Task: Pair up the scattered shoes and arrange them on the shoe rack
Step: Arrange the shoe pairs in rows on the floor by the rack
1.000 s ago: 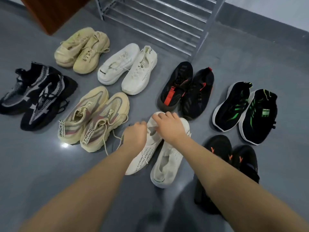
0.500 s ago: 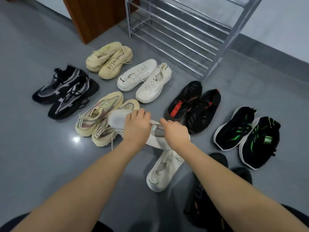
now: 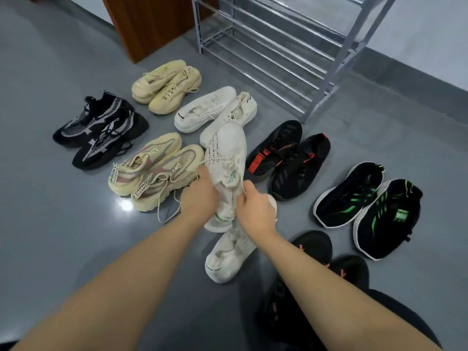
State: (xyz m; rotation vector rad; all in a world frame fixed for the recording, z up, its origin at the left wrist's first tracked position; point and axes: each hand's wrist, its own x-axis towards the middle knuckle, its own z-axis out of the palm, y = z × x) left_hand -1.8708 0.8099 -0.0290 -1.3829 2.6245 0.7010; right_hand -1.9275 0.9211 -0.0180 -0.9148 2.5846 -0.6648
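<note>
Both hands (image 3: 200,198) grip white shoe (image 3: 225,153) over grey floor (image 3: 50,224) w/ rack (image 3: 278,59).

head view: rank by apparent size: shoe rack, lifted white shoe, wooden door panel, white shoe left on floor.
1. shoe rack, cropped by the frame
2. wooden door panel, also cropped
3. lifted white shoe, held by left hand and right hand
4. white shoe on floor, similar; partly hidden

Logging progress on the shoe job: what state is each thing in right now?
Lifted white shoe: off the floor, held by both hands.
Its mate: lying on the floor.
Left hand: gripping the lifted shoe.
Right hand: gripping the lifted shoe.
Rack: no shoes on the visible shelves.
Other pairs, such as the green-striped pair: on the floor, side by side.
</note>
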